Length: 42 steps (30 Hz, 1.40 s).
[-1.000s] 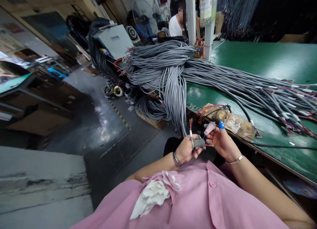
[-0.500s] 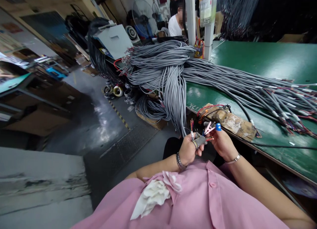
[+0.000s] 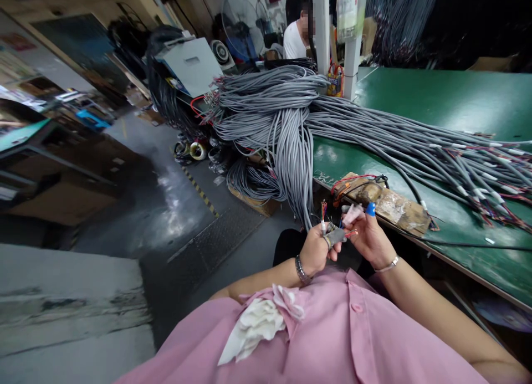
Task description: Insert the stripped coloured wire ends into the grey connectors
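Left hand (image 3: 319, 247) curled around a grey cable end (image 3: 334, 237), right hand (image 3: 371, 240) pinching a blurry pink thing (image 3: 352, 214), both just off the worktop's (image 3: 432, 93) front edge, cable pile (image 3: 270, 98) across its left end.

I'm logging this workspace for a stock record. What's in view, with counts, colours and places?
table: one, green, right
cables: too many to count, grey, heaped across table's left end
block: one, brown, table's near edge
posts: two, whitish, behind cables
box: one, pale grey, beyond cables, left
co-worker: one, white top, back
striped tape: one, yellow-black, floor
sleeved wires: one bundle, grey with coloured ends, low centre
pinkish item: one, blurred, beside wires
shirt: one, pink, bottom
left hand: one, bare, gripping wires
right hand: one, blue-tipped thumb, holding pinkish item
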{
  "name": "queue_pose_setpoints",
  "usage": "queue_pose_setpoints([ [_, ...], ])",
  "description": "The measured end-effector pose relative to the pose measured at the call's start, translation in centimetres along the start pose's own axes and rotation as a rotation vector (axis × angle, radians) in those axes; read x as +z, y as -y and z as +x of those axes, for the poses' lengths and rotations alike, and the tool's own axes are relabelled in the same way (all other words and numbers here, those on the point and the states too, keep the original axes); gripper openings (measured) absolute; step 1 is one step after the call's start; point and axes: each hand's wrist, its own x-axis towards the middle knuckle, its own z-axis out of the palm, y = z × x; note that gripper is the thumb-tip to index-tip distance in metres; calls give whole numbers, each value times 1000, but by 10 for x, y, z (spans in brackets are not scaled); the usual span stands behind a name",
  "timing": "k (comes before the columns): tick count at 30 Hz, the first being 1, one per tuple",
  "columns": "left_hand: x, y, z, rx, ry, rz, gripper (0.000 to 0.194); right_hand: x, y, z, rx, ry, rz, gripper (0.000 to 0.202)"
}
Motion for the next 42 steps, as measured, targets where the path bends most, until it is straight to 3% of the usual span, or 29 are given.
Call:
queue_pose_setpoints([
  [4,-3,1,-6,50,-1,-4,30,1,8,-5,60,43,-42,46],
  [9,-3,2,-5,135,-75,-19,30,2,9,-5,-44,8,-139,27],
  [16,1,1,1,157,-98,-18,30,-7,-6,-2,-254,-76,-358,44],
  [22,1,5,3,117,-86,18,31,-6,-6,8,-81,-23,-160,45],
  [29,1,9,4,93,-90,58,30,2,-12,11,-155,-159,-52,36],
  [33,-3,11,1,85,-91,70,32,3,-10,3,-112,-56,-63,46],
  [37,-10,9,-5,77,-68,110,35,-6,-1,-10,84,95,-163,54],
  [40,-14,7,-10,79,4,200,35,-13,6,-17,171,175,-357,40],
  [42,-15,7,-11,89,44,257,33,-14,8,-20,132,173,-502,28],
])
